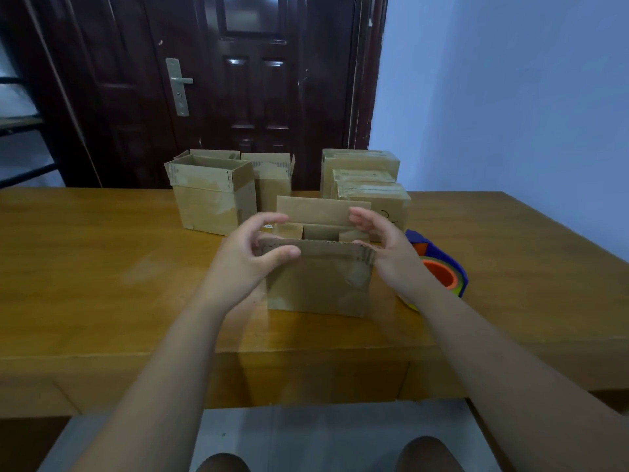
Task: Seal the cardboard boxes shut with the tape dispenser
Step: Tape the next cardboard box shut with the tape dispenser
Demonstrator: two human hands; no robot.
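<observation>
A glossy dark-brown panelled door (252, 90) with a silver lever handle (179, 84) stands behind the long yellow-brown wooden table (102, 267). A pale bluish wall (510, 114) rises at right, and grey floor (306, 434) shows below.

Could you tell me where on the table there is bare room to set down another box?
Bare tabletop lies left of the middle box, in front of the open boxes, and right of the tape dispenser. The back centre is crowded: open boxes and the sealed stack stand close together.

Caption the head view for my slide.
Left hand and right hand at the front box, flaps open, tape dispenser beside it.
</observation>
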